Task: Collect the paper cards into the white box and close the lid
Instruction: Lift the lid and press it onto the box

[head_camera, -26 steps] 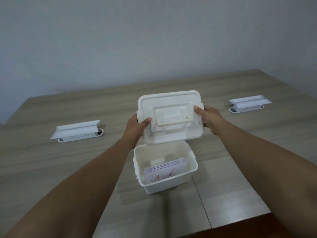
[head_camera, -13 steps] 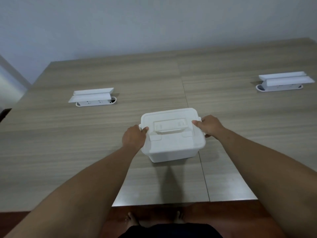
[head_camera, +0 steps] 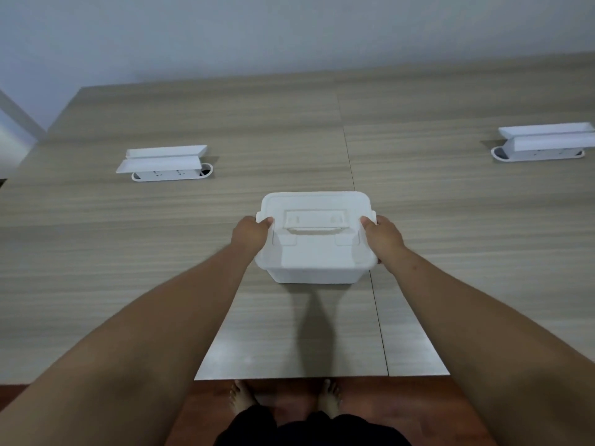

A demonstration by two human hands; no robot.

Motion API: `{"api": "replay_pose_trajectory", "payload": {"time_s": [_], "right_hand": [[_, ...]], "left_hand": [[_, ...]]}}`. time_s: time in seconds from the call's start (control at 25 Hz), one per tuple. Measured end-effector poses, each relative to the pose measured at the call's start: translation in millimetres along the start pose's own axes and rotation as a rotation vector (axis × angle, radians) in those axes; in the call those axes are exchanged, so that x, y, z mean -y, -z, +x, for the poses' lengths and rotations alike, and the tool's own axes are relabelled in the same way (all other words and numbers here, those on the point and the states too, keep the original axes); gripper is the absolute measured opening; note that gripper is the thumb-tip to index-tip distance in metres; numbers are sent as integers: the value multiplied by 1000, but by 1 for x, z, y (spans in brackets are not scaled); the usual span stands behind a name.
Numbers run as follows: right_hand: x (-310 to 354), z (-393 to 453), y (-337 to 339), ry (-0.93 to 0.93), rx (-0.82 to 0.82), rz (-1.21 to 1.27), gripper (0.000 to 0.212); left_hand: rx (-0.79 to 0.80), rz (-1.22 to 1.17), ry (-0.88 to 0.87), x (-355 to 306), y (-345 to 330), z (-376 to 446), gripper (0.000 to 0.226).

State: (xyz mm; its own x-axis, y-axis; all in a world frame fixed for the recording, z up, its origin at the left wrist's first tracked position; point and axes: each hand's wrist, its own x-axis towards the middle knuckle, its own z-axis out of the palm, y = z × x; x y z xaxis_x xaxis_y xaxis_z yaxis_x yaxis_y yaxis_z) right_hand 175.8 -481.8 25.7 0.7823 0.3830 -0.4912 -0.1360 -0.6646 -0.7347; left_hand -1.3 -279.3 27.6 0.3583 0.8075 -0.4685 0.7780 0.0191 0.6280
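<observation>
A white rectangular plastic box (head_camera: pixel 317 272) sits on a pale wood-grain worktop (head_camera: pixel 161 252), near its front edge and close to a seam between panels. Its white plastic lid (head_camera: pixel 314 231), with a flat fold-down handle (head_camera: pixel 314 223) on top, lies over the box. The left hand (head_camera: pixel 249 235) clasps the lid's left edge, thumb on top; the right hand (head_camera: pixel 383 238) clasps the right edge the same way, so each grip is closed on the lid. No paper cards are visible. Two white pop-up socket units stand well apart from the box, one far left (head_camera: pixel 164 162), one far right (head_camera: pixel 544 141). Bare feet (head_camera: pixel 240 397) show on the reddish floor below.
</observation>
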Motion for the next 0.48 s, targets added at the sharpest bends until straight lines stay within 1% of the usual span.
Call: {"api": "replay_pose_trajectory", "payload": {"time_s": [0.12,0.2,0.24,0.28,0.36,0.4,0.48], "right_hand": [[8,6,1,-24,24,84,39],[7,12,4,-81,72,203,34],[7,16,5,-106,81,244,34],[7,19,7,-121,76,243,35],[10,24,9,-114,2,181,37],[12,26,9,-85,-55,118,37],[18,24,3,3,-163,-53,36]], "left_hand": [[125,-346,180,-5,7,4,38],[238,-428,264,-1,13,7,37],[271,-446,277,2,15,9,36],[271,-457,282,3,14,12,35],[183,-459,278,-3,10,11,41],[109,-412,256,-6,7,9,44],[-38,-246,188,-13,2,1,45]]}}
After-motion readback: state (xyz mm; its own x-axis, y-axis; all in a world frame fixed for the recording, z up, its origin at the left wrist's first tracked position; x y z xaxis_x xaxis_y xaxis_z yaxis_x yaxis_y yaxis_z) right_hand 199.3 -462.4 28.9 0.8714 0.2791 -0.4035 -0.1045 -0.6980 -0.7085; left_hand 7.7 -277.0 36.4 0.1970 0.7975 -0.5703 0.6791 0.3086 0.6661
